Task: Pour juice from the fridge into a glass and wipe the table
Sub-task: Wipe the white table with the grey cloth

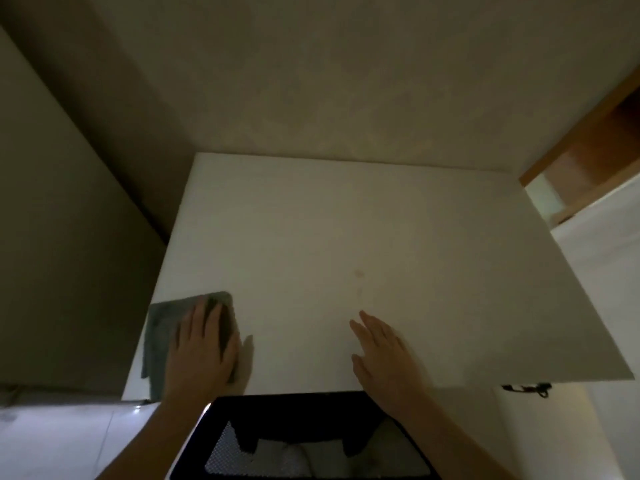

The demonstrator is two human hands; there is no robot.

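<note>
A white table (363, 220) fills the middle of the head view. A grey cloth (162, 327) lies flat at its front left corner, one end hanging over the left edge. My left hand (202, 348) presses on the cloth with straight fingers. My right hand (384, 351) rests flat on the bare tabletop near the front edge, fingers straight. A faint brownish stain (359, 273) marks the surface just beyond my right hand. No glass or juice is in view.
A black mesh chair back (311, 438) stands against the table's front edge between my arms. A plain wall (329, 81) runs behind the table. A wooden door frame (581, 133) is at the right. A dark cable (526, 388) hangs under the table's front right edge.
</note>
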